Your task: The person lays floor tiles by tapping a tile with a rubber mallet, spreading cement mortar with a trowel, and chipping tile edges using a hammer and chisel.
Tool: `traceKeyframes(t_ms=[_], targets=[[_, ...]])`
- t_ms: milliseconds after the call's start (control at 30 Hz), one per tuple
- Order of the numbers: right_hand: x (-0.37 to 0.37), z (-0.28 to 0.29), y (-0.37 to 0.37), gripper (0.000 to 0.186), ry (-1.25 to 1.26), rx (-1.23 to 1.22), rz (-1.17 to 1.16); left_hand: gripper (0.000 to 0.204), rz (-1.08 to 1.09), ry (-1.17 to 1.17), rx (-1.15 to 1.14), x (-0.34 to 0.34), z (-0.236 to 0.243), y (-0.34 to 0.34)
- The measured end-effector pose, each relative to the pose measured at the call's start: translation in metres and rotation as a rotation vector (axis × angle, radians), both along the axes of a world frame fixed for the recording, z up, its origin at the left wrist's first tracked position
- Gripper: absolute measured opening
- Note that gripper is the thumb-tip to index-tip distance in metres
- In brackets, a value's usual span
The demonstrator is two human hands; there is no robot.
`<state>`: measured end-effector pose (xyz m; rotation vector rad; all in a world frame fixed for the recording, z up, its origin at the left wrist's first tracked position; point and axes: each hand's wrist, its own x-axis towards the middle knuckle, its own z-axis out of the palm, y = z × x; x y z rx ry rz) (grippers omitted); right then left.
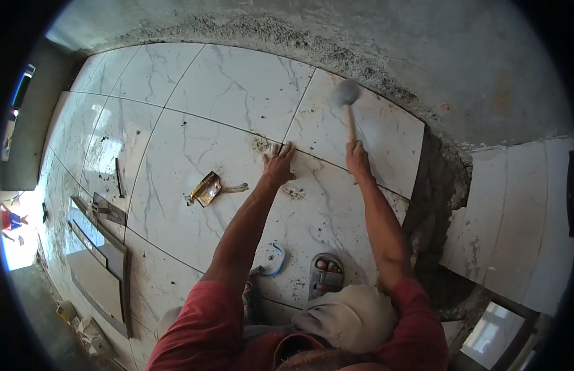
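My right hand [357,162] is closed round the wooden handle of a mallet with a rounded grey head [345,93]. The mallet's head, slightly blurred, is over the white grey-veined floor tile [389,139] by the wall; I cannot tell whether it touches. My left hand [278,164] lies on the tiles with its fingers spread, the fingertips at the joint near that tile's corner. Gritty crumbs of mortar lie around these fingers. Left of my left forearm is an open gold and dark packet [208,189] with a stick-like piece beside it.
A trowel [109,210] and cut tile pieces [98,294] lie at left. A blue strip [277,260] curves near my sandalled foot [326,275]. Along the right runs a rough mortar gap [435,179], with pale slabs [509,204] beyond it. A grey wall [472,68] bounds the far side.
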<state>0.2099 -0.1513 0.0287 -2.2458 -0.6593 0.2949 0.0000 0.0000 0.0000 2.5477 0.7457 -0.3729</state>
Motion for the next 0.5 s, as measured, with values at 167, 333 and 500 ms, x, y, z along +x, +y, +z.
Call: traceKeyframes(t_ms=[167, 333, 500], targets=[[-0.028, 0.035, -0.008, 0.045, 0.092, 0.042, 0.101, 0.102, 0.067, -0.060, 0.010, -0.004, -0.002, 0.002], [-0.026, -0.007, -0.049, 0.042, 0.025, -0.238, 0.134, 0.102, 0.041, -0.048, 0.001, 0.000, 0.004, -0.010], [-0.048, 0.021, -0.061, 0.042, -0.019, -0.047, 0.129, 0.106, 0.027, -0.009, -0.021, -0.006, 0.002, -0.009]])
